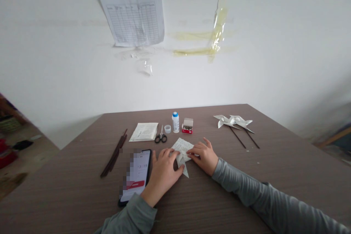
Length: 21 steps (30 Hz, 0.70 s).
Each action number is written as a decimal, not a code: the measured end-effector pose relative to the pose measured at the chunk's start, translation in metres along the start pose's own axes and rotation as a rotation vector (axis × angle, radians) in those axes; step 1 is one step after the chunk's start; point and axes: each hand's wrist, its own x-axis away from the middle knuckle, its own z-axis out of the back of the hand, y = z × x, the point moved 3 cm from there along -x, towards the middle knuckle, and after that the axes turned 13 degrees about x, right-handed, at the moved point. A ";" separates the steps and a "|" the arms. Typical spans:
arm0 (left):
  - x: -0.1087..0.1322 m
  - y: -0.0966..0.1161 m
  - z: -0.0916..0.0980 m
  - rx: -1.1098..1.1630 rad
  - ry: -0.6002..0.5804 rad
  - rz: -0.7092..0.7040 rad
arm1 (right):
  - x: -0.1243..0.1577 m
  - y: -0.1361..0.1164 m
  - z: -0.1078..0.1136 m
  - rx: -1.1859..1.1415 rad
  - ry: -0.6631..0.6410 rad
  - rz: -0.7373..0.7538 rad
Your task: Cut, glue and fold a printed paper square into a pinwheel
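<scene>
A folded sheet of printed paper (181, 150) lies on the wood-grain table (65, 186), with one pointed corner sticking out toward me. My left hand (164, 175) rests on the tabletop with its fingertips on the near left side of the sheet. My right hand (203, 157) presses on the sheet's right side, and its fingers cover that edge. Both hands hold the paper flat against the table. Part of the sheet is hidden under my fingers.
A phone (135, 177) lies beside my left hand. Dark thin sticks (113, 153), a paper stack (144, 131), scissors (161, 135), a small lid (167, 128), a glue bottle (175, 122) and a box of pins (187, 125) stand beyond. Paper pinwheels on sticks (233, 121) lie right.
</scene>
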 end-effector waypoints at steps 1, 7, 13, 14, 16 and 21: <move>0.000 0.000 -0.001 0.000 0.002 0.000 | 0.000 0.000 0.000 0.014 -0.004 0.004; -0.001 -0.005 -0.006 -0.021 0.019 -0.021 | 0.000 -0.003 0.004 0.026 -0.029 -0.001; -0.002 -0.008 -0.009 0.019 0.009 -0.042 | 0.002 -0.007 0.006 0.057 -0.018 -0.015; -0.002 -0.008 -0.009 0.023 0.005 -0.041 | 0.002 -0.007 0.006 0.060 -0.021 -0.020; -0.002 -0.007 -0.009 0.028 -0.002 -0.038 | 0.002 -0.006 0.006 0.055 -0.045 -0.026; -0.001 -0.004 -0.009 -0.001 0.010 -0.039 | 0.001 -0.002 0.002 0.043 -0.050 0.006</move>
